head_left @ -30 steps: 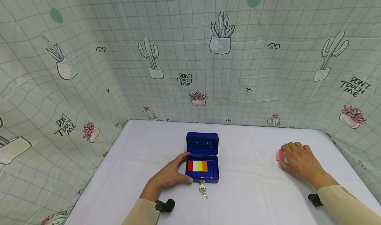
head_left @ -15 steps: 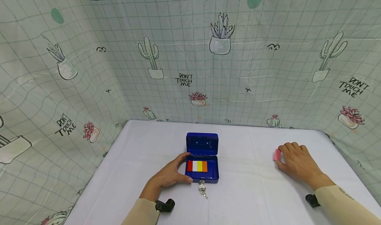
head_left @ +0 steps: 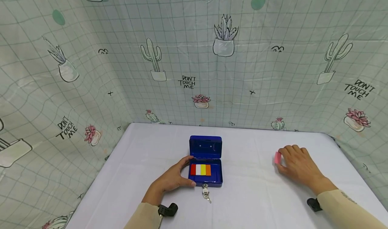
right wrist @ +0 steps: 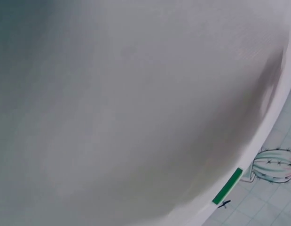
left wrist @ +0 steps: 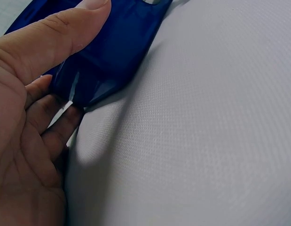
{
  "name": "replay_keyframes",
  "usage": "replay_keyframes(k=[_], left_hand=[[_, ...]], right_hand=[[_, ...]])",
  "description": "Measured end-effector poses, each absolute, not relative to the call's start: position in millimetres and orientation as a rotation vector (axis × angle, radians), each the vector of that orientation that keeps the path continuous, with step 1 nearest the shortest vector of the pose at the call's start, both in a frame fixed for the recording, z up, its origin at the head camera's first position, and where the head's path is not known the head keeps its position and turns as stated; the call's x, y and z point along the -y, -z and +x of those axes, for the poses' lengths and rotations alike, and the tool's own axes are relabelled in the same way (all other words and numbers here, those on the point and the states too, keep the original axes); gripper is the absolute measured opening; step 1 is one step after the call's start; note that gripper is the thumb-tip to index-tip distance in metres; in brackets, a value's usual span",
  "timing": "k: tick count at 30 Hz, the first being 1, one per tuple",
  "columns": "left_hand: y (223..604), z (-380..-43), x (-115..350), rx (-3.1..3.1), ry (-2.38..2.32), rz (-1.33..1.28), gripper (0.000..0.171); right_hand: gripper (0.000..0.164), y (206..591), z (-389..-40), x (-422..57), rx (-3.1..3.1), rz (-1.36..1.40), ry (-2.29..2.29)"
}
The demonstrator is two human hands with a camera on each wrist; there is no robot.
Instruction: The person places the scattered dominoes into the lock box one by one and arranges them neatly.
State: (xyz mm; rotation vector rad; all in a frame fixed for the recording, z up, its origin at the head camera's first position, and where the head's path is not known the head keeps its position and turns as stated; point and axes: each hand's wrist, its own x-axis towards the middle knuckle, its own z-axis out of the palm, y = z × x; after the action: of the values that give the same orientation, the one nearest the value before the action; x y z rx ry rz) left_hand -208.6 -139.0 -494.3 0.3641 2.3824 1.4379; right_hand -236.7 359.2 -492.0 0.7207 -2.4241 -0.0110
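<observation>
A small blue cash box [head_left: 216, 175] stands with its lid [head_left: 205, 146] raised. Red, white, yellow and orange blocks [head_left: 198, 169] lie side by side in its left part. My left hand [head_left: 171, 179] grips the box's left side, thumb at the front corner and fingers toward the back. Close up in the left wrist view, that thumb [left wrist: 56, 40] lies over the blue metal. Over the right of the table, my right hand [head_left: 298, 165] pinches a pink block [head_left: 277, 157] between thumb and fingers. The right wrist view barely catches this hand; the pink block is hidden there.
Keys [head_left: 206, 195] hang from the lock at the box's front. A green block [right wrist: 227, 186] lies near the table's edge in the right wrist view. White cloth covers the table [head_left: 248, 202]; a cactus-printed curtain [head_left: 182, 60] rises behind and at both sides.
My right hand has shifted a little left across the table, carrying the pink block. A bit of green near its fingertips is no longer seen in the head view. My left hand stays at the box.
</observation>
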Motion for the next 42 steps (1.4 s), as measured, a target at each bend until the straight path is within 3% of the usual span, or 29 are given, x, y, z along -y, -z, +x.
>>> replay_keyframes(k=[42], left_hand=[[495,-209,140,-2.373,-1.463,0.382,0.104]], right_hand=[[0.039,479,-230,-315,2.385,0.832,0.015]])
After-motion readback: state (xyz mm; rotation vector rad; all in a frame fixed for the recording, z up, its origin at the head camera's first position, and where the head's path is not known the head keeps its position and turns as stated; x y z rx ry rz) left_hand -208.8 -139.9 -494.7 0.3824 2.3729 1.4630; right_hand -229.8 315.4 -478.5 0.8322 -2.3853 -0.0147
